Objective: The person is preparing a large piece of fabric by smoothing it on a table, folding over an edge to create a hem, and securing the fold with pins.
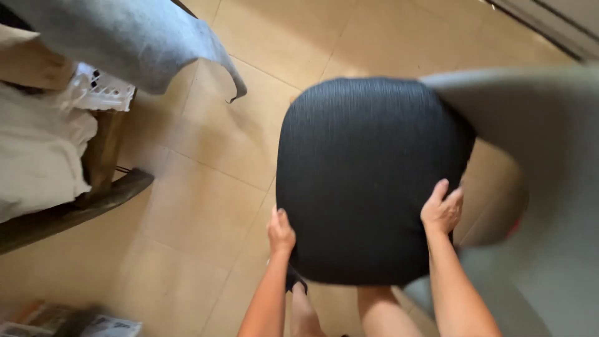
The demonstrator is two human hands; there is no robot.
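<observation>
Seen from above: a black cushion (365, 178), squarish with rounded corners and a fine ribbed fabric, held up over the beige tiled floor (206, 206). Left hand (281, 234) closed on the lower left edge of the cushion, thumb on the front face, the other fingers hidden behind. Right hand (442, 211) closed on the lower right edge, fingers laid on the front face. Just right of the cushion, a grey chair shell (549, 187), blurred, its rim behind the cushion's upper right corner. At upper left, a grey cloth (131, 37) hanging over white fabric (37, 150) on dark wooden furniture (75, 209). Bare legs below the cushion.
</observation>
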